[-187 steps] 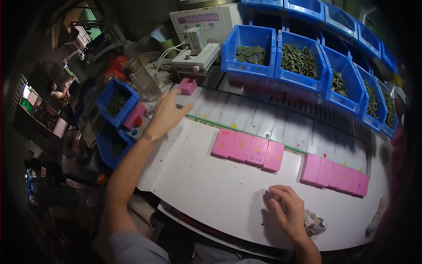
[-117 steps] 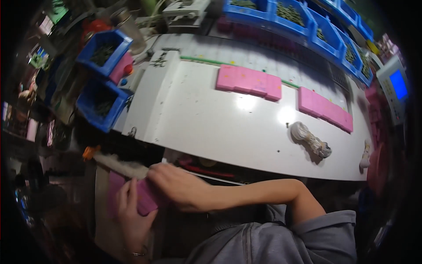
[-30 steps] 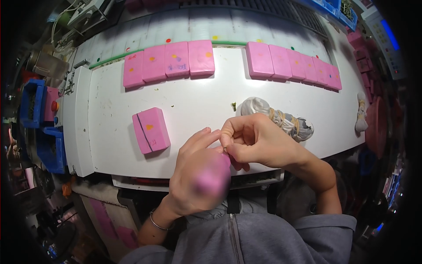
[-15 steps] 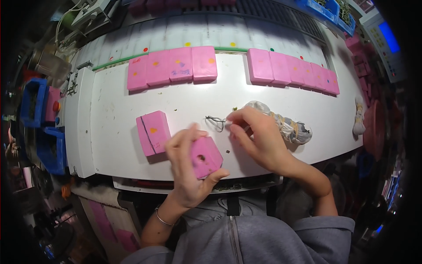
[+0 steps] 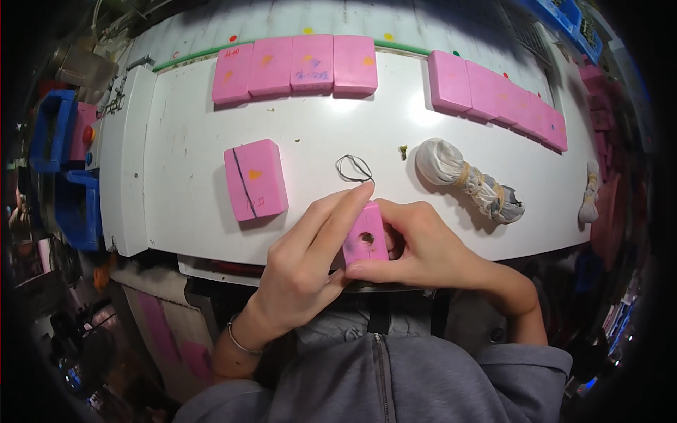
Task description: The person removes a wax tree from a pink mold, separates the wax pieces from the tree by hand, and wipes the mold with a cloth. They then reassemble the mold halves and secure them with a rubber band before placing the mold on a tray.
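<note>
Between my two hands, over the table's near edge, is a pink rubber mould (image 5: 364,243) with a round dark hole in the side facing me. My left hand (image 5: 303,264) is closed along its left side, fingers straight and pointing away. From the right, my right hand (image 5: 423,243) grips the same mould, thumb across the near end; its other fingertips are partly hidden behind it. Just beyond my fingertips a thin black rubber band (image 5: 355,168) lies in a loose loop. Left of my hands rests another pink mould (image 5: 255,180) with a black band around it.
Two rows of pink moulds (image 5: 293,67) (image 5: 493,95) line the table's far side. A white cloth bundle (image 5: 469,180), bound with tan bands, lies right of my hands. Blue bins (image 5: 76,211) stand beyond the left edge. A smaller cloth bundle (image 5: 589,192) is at the far right.
My right hand has left the black band on the table and come to the mould, which both hands now hold. The mould has turned more upright. The view has shifted too.
</note>
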`<state>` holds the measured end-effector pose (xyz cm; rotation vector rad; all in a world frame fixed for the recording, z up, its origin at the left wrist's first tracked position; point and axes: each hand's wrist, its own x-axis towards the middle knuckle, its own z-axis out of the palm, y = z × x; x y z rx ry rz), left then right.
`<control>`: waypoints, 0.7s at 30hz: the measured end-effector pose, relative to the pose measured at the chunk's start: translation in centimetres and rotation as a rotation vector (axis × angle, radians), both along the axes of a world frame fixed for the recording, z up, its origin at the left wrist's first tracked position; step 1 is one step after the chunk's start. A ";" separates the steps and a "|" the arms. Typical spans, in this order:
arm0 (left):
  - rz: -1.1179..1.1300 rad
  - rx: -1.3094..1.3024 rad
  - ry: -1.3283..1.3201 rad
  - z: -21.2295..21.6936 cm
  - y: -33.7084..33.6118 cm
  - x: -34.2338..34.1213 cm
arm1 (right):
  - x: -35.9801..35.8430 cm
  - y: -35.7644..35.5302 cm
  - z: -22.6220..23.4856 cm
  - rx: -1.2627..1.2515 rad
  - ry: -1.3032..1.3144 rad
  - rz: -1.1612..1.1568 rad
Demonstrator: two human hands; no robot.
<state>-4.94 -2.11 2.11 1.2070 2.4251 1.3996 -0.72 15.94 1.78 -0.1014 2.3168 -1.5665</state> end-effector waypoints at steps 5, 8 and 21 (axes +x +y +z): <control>-0.040 0.008 -0.052 0.2 -0.3 -0.2 | -0.5 0.7 0.2 -0.097 -0.122 0.113; -0.034 0.028 -0.066 0.0 -0.3 -0.2 | -0.4 0.8 0.6 -0.116 -0.078 0.129; 0.013 0.079 -0.039 -0.5 -0.1 -0.3 | 0.8 -0.1 -0.5 0.138 0.727 -0.228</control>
